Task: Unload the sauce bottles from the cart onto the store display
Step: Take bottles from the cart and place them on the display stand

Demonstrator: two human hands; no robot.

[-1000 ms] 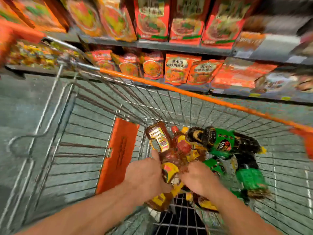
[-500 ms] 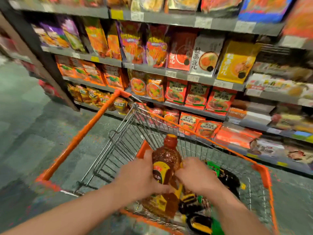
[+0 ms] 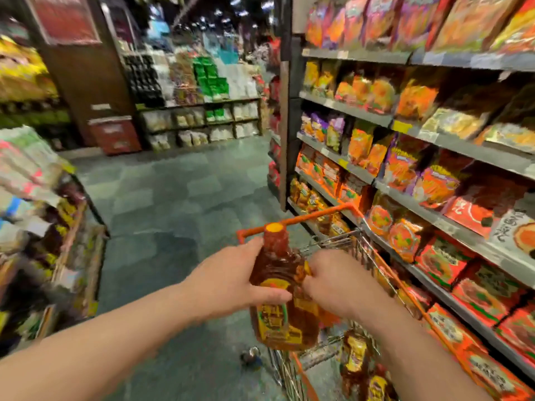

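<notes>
The sauce bottle point(image 3: 278, 293) is held upright above the cart point(image 3: 301, 218), left hand point(image 3: 231, 280) wrapped round its shoulder and right hand point(image 3: 338, 280) gripping its far side, probably to steady the load on its way to the display.

Both forearms are bare to the frame edge, left hand point(image 3: 231, 280) and right hand point(image 3: 337, 280) ungloved.

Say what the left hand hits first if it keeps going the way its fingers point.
The left hand points right, fingers wrapped on the bottle, so the bottle blocks it at once. Past that, likely the right hand on the bottle's far side, then the cart; depth is unclear.
</notes>
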